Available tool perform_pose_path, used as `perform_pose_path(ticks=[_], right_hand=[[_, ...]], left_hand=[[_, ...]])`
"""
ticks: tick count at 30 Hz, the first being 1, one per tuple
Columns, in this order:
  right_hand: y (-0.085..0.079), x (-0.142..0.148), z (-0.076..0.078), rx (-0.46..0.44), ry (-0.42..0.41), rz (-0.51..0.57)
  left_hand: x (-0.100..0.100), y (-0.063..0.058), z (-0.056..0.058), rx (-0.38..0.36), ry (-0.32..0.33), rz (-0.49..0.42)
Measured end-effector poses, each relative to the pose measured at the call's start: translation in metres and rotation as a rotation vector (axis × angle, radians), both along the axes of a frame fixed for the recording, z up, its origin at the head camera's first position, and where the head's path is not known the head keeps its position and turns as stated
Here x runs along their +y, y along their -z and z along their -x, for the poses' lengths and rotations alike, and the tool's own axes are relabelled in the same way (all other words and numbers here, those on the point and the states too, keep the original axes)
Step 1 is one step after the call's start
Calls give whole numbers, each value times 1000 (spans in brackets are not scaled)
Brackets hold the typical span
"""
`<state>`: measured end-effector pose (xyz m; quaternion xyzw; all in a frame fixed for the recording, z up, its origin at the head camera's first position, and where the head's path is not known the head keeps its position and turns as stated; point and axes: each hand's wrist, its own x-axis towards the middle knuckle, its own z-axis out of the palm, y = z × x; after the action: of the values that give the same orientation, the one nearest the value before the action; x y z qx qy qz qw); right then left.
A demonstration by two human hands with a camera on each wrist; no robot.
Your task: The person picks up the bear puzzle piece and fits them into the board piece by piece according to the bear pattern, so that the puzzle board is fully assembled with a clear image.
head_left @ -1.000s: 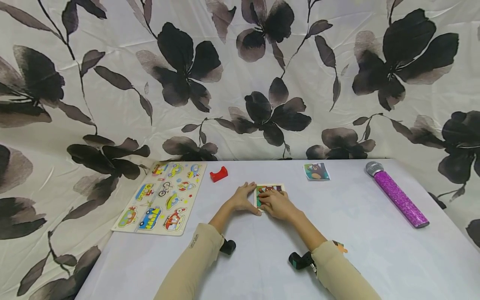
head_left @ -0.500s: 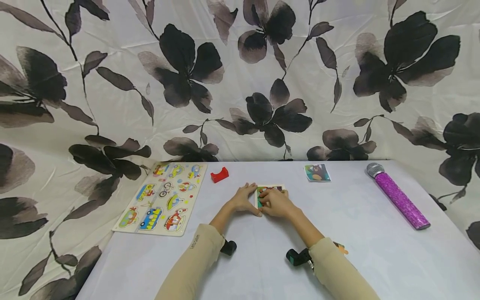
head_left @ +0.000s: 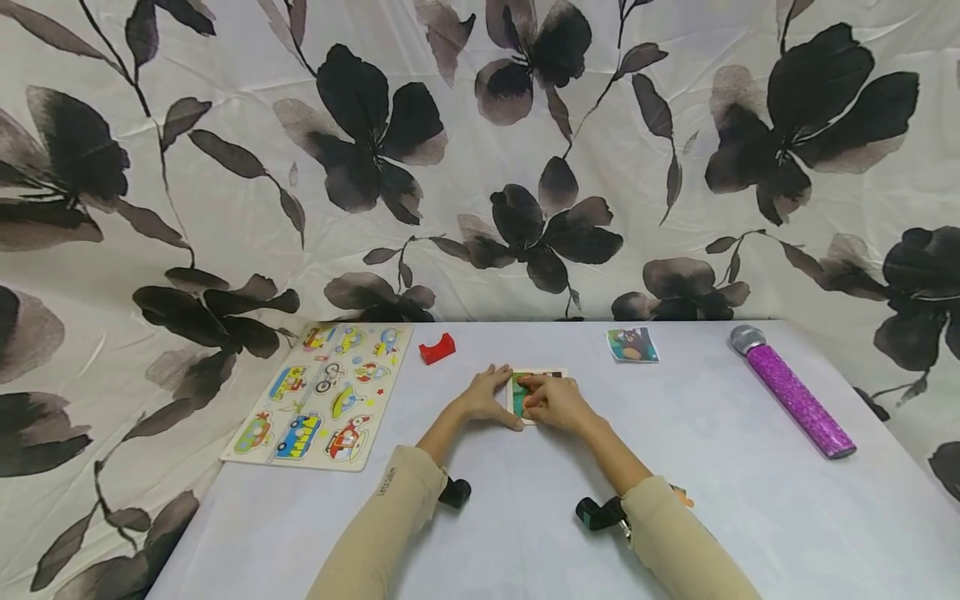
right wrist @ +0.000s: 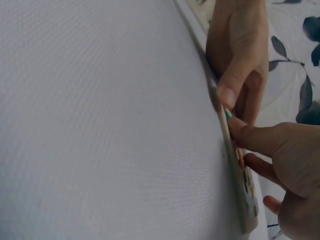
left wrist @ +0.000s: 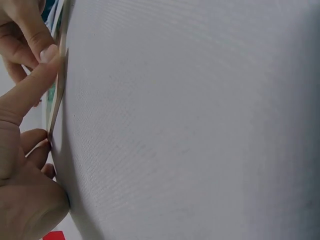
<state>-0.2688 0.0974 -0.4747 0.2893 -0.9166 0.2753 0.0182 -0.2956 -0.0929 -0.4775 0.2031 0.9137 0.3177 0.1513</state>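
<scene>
A small rectangular picture board with a pale edge and a green printed face (head_left: 517,397) lies flat on the white-covered bench (head_left: 510,542), with both hands at it. The left hand (head_left: 480,400) holds its left end, the thumb at the near corner and the fingers along the side. The right hand (head_left: 561,405) bends over the board's right part, its thumb close to the left thumb (whether its fingertips pinch a loose piece, I cannot tell). A notched, glossy red piece (head_left: 437,349) lies beyond the board to the left, and farther left is a large cream puzzle board printed with colourful vehicles (head_left: 315,400). Beyond the board to the right is a square picture card with a brown figure on teal (head_left: 633,344); well to the right lies a glittery magenta microphone with a silver mesh head (head_left: 798,396). Nearer the person, right of the board, an orange thing (head_left: 683,497) shows partly behind the right beige sleeve (head_left: 682,533). A white cloth with dark flowers (head_left: 450,150) hangs behind everything.
</scene>
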Motion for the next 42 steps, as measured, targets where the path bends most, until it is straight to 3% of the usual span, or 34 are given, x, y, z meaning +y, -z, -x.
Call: perform_pose_path(ticks=[4, 8, 15, 20, 28, 42], right_hand=[[3, 6, -3, 62, -132, -33], [6, 14, -10, 59, -197, 56], [-3, 41, -32, 7, -72, 221], [-12, 87, -51, -2, 27, 183], [-13, 151, -81, -120, 152, 140], [1, 131, -91, -167, 59, 35]], left_hand=[[0, -1, 0, 19, 26, 18], [1, 1, -1, 81, 49, 49], [6, 5, -4, 147, 49, 46], [8, 5, -6, 130, 26, 28], [4, 3, -7, 111, 10, 14], [4, 5, -3, 121, 9, -14]])
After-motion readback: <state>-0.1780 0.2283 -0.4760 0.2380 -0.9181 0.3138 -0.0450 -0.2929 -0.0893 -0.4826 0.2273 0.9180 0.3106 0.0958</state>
